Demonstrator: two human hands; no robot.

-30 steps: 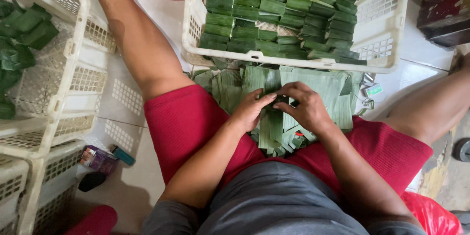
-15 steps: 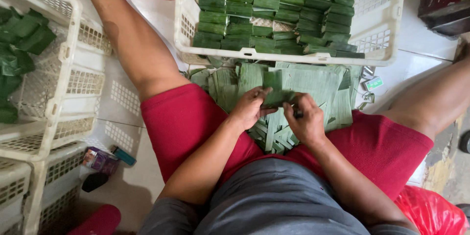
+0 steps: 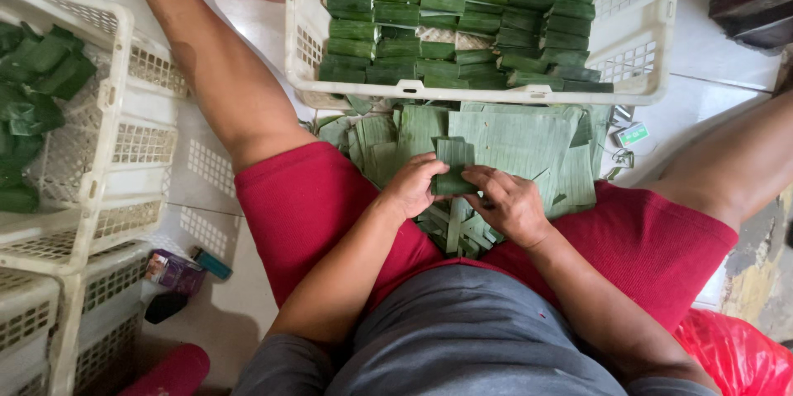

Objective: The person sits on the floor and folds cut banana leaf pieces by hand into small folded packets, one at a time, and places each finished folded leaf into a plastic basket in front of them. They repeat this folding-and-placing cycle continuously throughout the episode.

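I sit on the floor with my legs spread. A small folded banana-leaf packet (image 3: pixel 453 162) is held between my left hand (image 3: pixel 410 185) and my right hand (image 3: pixel 505 202), both closed on it above my lap. Under my hands lies a pile of flat banana-leaf sheets (image 3: pixel 512 144) and cut leaf strips. Just beyond the pile stands a white plastic basket (image 3: pixel 661 24) filled with rows of several folded green leaf packets (image 3: pixel 462 12).
Stacked white plastic baskets (image 3: pixel 124 173) stand at my left; the top one holds loose green leaf pieces (image 3: pixel 33 107). A small purple pack and a lighter (image 3: pixel 178 270) lie on the tiled floor. Red plastic bags (image 3: pixel 735 355) sit at lower right and top left. A dark box (image 3: pixel 752 0) is at top right.
My hands have risen slightly from the leaf pile, and the folded packet now stands upright between them. The view has shifted a little.
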